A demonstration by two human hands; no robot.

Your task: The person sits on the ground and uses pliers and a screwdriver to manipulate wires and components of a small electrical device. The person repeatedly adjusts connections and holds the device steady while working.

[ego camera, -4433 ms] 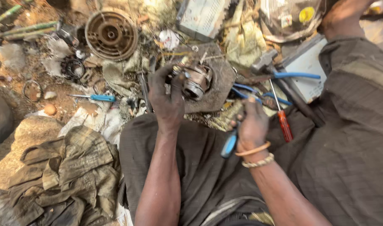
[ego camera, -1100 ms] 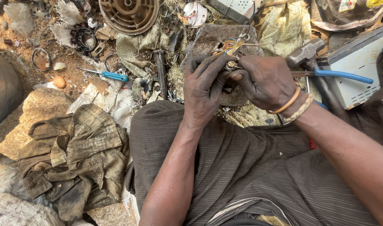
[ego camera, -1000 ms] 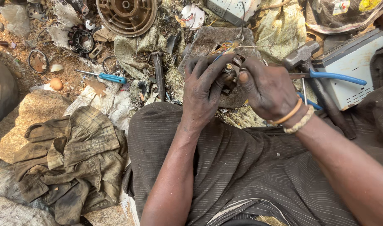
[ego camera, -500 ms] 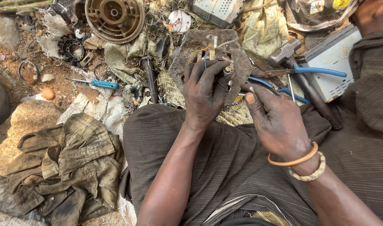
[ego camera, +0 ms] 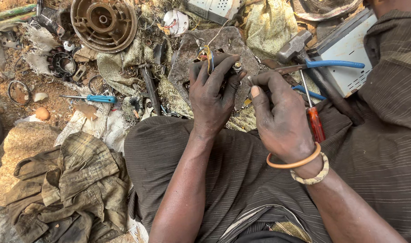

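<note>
my left hand [ego camera: 213, 96] clamps a small wired part [ego camera: 208, 56] over the flat stone [ego camera: 228, 42] for support; my right hand [ego camera: 279, 119] pinches at it, fingers together.

Your left hand [ego camera: 212, 96] wraps around a small metal part [ego camera: 236, 66], and your fingers [ego camera: 223, 72] cover nearly all of it, so its shape cannot be told. The coloured wires [ego camera: 208, 54] rising from your grip vanish behind those fingers. Whatever your right hand [ego camera: 279, 114] pinches at its fingertips is too small to make out. Your left hand also hides the middle of the flat stone [ego camera: 223, 45]. The round ribbed housing [ego camera: 103, 22] is cut off by the top edge, as are the pale perforated box [ego camera: 214, 6] and the grey casing [ego camera: 347, 54]. The red-handled screwdriver [ego camera: 314, 121] disappears behind your right wrist.
</note>
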